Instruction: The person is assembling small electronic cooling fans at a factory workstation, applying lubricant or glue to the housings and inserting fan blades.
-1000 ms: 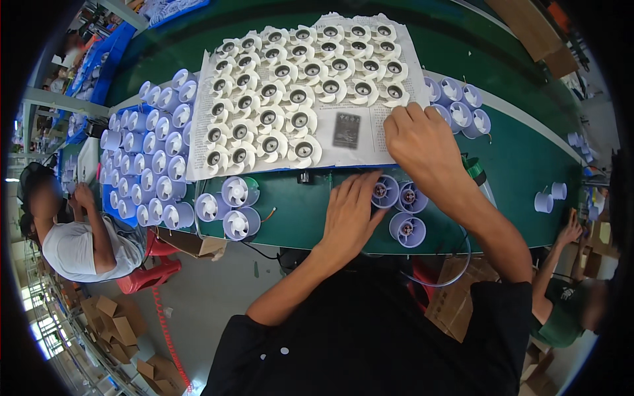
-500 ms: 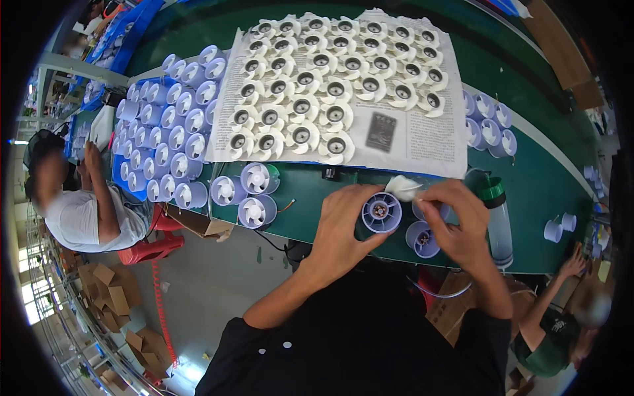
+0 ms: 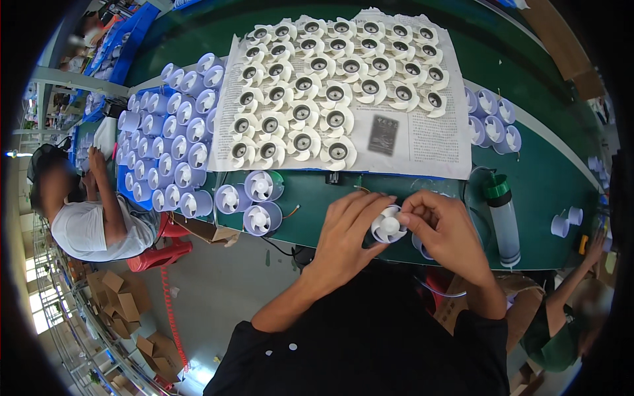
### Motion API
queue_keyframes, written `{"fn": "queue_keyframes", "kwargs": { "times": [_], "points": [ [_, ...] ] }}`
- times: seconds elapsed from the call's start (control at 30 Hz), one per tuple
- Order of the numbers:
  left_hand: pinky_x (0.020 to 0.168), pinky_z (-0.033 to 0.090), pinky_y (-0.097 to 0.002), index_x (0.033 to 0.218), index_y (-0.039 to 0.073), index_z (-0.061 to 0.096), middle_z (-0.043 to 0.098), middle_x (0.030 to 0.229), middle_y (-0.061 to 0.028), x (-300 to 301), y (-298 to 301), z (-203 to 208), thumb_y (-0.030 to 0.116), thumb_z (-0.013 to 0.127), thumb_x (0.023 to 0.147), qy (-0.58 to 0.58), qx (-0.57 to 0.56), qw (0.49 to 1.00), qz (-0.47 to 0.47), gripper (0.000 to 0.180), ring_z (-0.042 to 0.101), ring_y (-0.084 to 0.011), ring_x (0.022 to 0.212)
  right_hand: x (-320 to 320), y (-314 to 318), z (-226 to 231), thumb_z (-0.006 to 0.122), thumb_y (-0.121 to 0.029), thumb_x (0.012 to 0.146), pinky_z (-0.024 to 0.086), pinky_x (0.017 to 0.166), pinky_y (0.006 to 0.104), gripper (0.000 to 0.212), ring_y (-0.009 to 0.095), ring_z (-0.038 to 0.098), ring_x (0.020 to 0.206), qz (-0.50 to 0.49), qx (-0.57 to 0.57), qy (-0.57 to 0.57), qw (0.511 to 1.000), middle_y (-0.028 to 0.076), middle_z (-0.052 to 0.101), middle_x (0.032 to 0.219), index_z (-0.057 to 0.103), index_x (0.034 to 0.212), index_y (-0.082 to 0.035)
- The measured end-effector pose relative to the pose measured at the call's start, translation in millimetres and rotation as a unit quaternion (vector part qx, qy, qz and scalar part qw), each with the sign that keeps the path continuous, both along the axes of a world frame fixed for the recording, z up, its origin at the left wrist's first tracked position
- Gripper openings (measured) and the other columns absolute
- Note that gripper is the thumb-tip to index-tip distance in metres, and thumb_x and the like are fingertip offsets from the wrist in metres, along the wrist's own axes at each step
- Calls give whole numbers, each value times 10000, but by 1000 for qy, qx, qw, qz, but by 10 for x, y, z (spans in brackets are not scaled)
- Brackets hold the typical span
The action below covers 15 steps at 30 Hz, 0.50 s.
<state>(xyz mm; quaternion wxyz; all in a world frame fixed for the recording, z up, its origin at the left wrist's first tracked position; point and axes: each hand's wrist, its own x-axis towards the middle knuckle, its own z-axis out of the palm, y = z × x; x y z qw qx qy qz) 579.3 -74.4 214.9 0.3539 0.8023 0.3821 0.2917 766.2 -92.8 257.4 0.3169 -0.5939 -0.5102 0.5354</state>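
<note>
White fan impeller (image 3: 388, 226) sits between both hands at the near edge of the green table (image 3: 541, 198), at about 6 o'clock from the sheet of paper (image 3: 429, 142) full of the same impellers. Left hand (image 3: 349, 228) curls around a lilac housing from 9 o'clock; only a little of the housing shows. Right hand (image 3: 444, 228) pinches the impeller rim from 3 o'clock. I judge it is best to keep the impeller level and centred, and to press straight down, so the blades do not bend.
</note>
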Motion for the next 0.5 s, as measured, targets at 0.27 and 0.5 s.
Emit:
{"fn": "queue_keyframes", "kwargs": {
  "times": [0.27,0.5],
  "points": [
    [989,402,-419,1218,55,552,578,1223,-112,-16,33,-58,-4,780,611,-14,-12,1000,-11,651,507,-341,1147,-6,31,-65,627,-68,872,419,556,291,109,171,538,583,21,27,-23,999,97,586,682,572,899,23],
    [1010,380,-442,1245,45,523,571,1204,-140,-27,0,-40,61,763,703,-27,-73,997,5,593,496,-357,1158,-52,4,167,642,-60,857,409,544,298,127,166,502,554,1,17,-53,998,87,564,680,578,938,12]
  ]
}}
